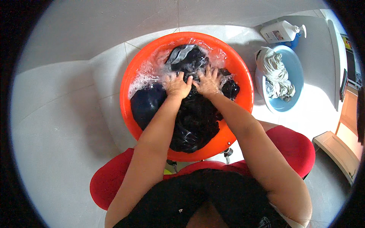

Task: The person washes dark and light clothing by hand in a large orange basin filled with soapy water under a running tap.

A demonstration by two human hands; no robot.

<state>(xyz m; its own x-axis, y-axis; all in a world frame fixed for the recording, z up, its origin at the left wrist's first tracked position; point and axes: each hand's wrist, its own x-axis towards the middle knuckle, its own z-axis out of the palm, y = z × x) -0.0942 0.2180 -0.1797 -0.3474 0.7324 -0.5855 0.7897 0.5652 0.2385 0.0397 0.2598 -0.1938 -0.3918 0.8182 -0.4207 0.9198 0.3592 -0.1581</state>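
Note:
A round orange basin stands in front of me, holding foamy water and soaked dark clothes. My left hand lies flat on the wet cloth near the middle, fingers spread and pointing away from me. Beside it, my right hand presses on the same clothes with its fingers apart. The two thumbs almost meet. A navy, bulging piece of cloth floats at the basin's left. Beyond my hands, a black garment with a pale grey stripe rises out of the water. Some fingertips are partly under water.
A light blue basin with twisted pale clothes stands to the right. Behind it is a white pump bottle. Grey walls enclose the far and left sides. A curved wooden piece lies at the right.

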